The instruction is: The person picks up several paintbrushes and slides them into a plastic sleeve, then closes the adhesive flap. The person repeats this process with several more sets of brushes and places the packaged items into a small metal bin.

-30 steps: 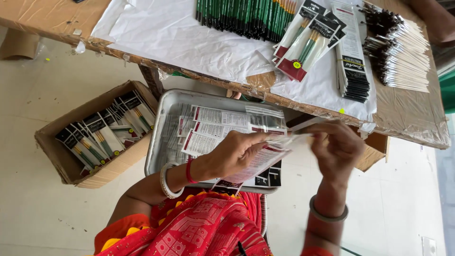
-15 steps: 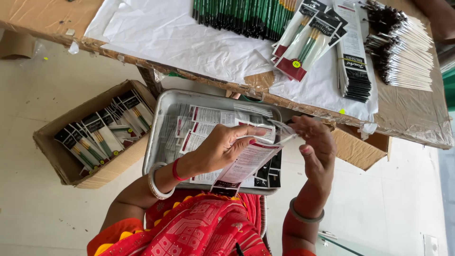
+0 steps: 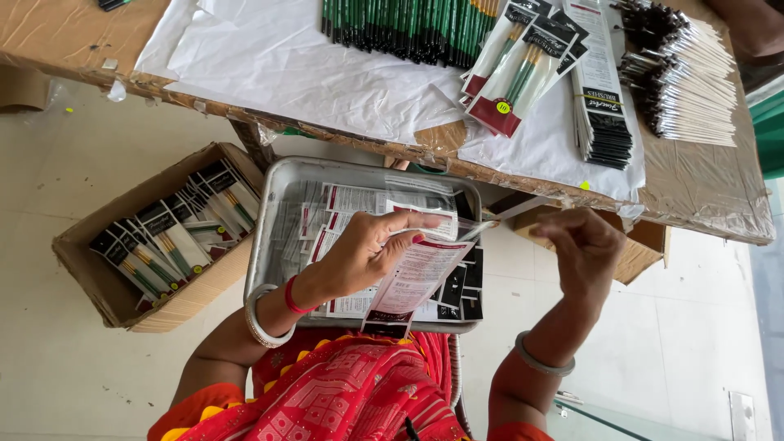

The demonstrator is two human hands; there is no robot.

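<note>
The left hand (image 3: 371,257) pinches a clear printed sleeve (image 3: 416,278) over the metal tray (image 3: 273,220) on the lap, thumb under and fingers curled on top, so it is clamped on the sleeve's upper end. The right hand (image 3: 584,249) is closed around the handle of a thin brush (image 3: 502,219), whose tip sits at the sleeve's mouth just beside the left fingertips.

To do this well, the left thumb and fingers should keep the mouth bowed open while the brush goes in straight along the sleeve's length; a slanted push would likely snag the film or crease the card.

The bench (image 3: 710,196) edge runs just above both hands, and the right knuckles are near it, so the free room is low and toward the body. Left of the left hand, beyond the tray wall, stands a cardboard box (image 3: 90,282) of packed brush sets. Farther up on the bench lie green brushes (image 3: 408,28), packed sets (image 3: 523,65) and a heap of white-handled brushes (image 3: 690,82).
</note>
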